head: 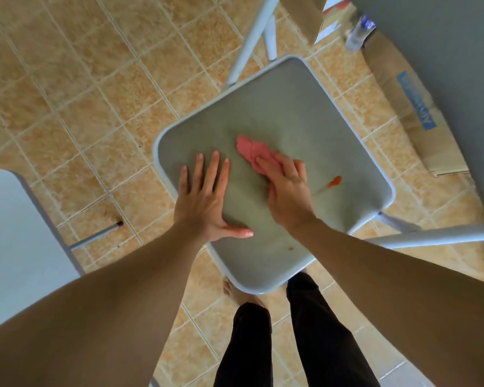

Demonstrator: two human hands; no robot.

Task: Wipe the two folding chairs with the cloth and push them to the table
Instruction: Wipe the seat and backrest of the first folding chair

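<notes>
On chair seat (305, 113): right hand (288, 196) clamped on pink cloth (256, 153), left hand (207, 196) flat, empty; risks missing orange stain (334, 181) beside cloth.

I see a matt grey seat (285, 113), faintly grainy, rimmed in smooth pale painted metal. The pink cloth (253, 152) looks soft and nappy. An orange smear (334, 181) on the seat shines wet. Floor tiles (67, 79) are mottled tan with a dull sheen. The cardboard (403, 107) is plain matt brown.
</notes>
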